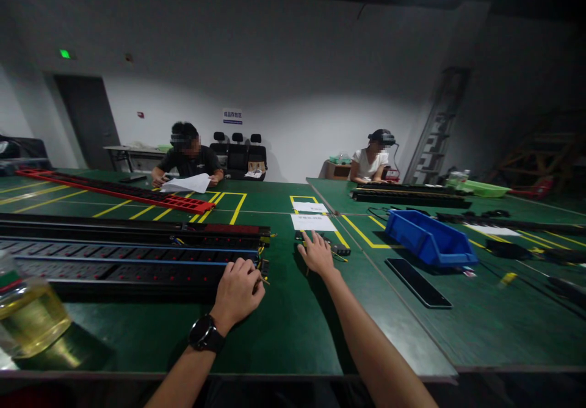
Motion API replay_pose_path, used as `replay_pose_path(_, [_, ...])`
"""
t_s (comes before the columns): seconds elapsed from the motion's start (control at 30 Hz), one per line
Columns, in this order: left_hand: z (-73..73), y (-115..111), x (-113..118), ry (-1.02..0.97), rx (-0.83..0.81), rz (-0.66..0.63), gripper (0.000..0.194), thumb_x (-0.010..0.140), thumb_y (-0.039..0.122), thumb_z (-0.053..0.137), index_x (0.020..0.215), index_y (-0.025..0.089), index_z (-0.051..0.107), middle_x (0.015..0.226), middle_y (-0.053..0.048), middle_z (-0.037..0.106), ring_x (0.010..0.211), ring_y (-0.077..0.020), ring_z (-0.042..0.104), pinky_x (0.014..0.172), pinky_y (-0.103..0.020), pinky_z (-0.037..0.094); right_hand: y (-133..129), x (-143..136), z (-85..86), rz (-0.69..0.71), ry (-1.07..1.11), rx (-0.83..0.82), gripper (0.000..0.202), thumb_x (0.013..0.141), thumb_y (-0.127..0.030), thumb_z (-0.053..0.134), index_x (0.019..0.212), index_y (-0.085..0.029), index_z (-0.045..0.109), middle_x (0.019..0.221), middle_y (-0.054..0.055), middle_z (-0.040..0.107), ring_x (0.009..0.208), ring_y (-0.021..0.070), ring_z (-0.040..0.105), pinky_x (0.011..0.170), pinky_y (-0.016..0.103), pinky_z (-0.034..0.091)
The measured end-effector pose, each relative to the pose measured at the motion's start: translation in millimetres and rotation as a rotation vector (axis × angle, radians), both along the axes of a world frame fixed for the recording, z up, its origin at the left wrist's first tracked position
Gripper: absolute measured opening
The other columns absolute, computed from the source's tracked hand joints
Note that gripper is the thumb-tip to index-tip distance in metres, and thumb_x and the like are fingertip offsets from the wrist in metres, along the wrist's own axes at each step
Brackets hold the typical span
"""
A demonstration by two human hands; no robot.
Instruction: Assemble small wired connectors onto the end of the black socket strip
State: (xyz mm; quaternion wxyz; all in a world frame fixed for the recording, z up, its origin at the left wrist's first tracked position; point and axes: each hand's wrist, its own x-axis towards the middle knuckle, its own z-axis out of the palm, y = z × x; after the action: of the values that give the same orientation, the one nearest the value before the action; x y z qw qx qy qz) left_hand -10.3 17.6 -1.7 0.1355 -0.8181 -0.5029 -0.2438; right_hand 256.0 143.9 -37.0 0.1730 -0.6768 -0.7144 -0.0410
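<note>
My left hand (240,292), with a black watch on its wrist, is at the right end of the long black strips with red dots (151,272). Its fingers are curled around a small part that I cannot make out. Loose yellow wires (260,251) stick out of the strip ends beside it. My right hand (317,253) reaches forward with its fingers spread, touching or just over a small black part with wires (341,250). White paper labels (313,222) lie just beyond its fingertips.
A blue bin (428,240) and a black phone-like slab (417,283) are on the right. A bottle of yellow liquid (30,313) stands at the near left. A red rack (119,191) lies at the back left. Two people sit across the green table (293,322), one holding papers.
</note>
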Motion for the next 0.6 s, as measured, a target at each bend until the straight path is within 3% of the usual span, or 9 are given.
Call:
replay_pose_path(0.13, [0.7, -1.1, 0.6, 0.002, -0.007, 0.011, 0.014, 0.09, 0.021, 0.06, 0.082, 0.022, 0.071, 0.093, -0.006, 0.065, 0.096, -0.0251, 0.054, 0.085, -0.042, 0.04, 8.3, 2.1, -11.4, 0.075, 0.032, -0.139, 0.064, 0.11, -0.052, 0.032, 0.163, -0.017, 0.04, 0.166, 0.02, 0.039, 0.153, 0.0312, 0.037, 0.123, 0.046, 0.026])
replay_pose_path(0.23, [0.9, -1.6, 0.4, -0.001, -0.015, 0.009, 0.014, 0.091, 0.021, 0.06, 0.082, 0.022, 0.071, 0.093, -0.006, 0.065, 0.095, -0.0248, 0.055, 0.085, -0.042, 0.04, 11.1, 6.2, -13.3, 0.104, 0.04, -0.142, 0.062, 0.111, -0.05, 0.029, 0.158, -0.015, 0.048, 0.16, 0.02, 0.049, 0.149, 0.029, 0.044, 0.122, 0.042, 0.028])
replay_pose_path(0.33, [0.9, -1.8, 0.1, -0.006, -0.02, 0.009, 0.013, 0.091, 0.021, 0.06, 0.083, 0.022, 0.071, 0.094, -0.006, 0.065, 0.095, -0.0247, 0.055, 0.084, -0.042, 0.04, 10.4, 9.5, -13.1, 0.036, 0.032, -0.056, 0.059, 0.11, -0.046, 0.031, 0.155, -0.014, 0.051, 0.155, 0.02, 0.053, 0.145, 0.0278, 0.047, 0.12, 0.039, 0.029])
replay_pose_path(0.43, [0.8, -1.8, 0.2, -0.009, -0.03, 0.011, 0.014, 0.091, 0.021, 0.06, 0.083, 0.021, 0.071, 0.094, -0.006, 0.066, 0.095, -0.0245, 0.055, 0.085, -0.042, 0.04, 7.0, 12.6, -13.6, -0.069, 0.007, -0.027, 0.058, 0.11, -0.047, 0.033, 0.156, -0.016, 0.051, 0.156, 0.021, 0.052, 0.146, 0.0309, 0.046, 0.121, 0.046, 0.027])
replay_pose_path(0.6, [0.3, -1.5, 0.7, 0.003, -0.05, 0.023, 0.013, 0.091, 0.022, 0.06, 0.084, 0.021, 0.071, 0.096, -0.006, 0.066, 0.097, -0.0252, 0.055, 0.086, -0.043, 0.04, 1.2, 11.6, -7.4, -0.063, -0.022, -0.019, 0.051, 0.109, -0.045, 0.035, 0.147, -0.018, 0.058, 0.138, 0.018, 0.068, 0.132, 0.0304, 0.059, 0.118, 0.049, 0.028])
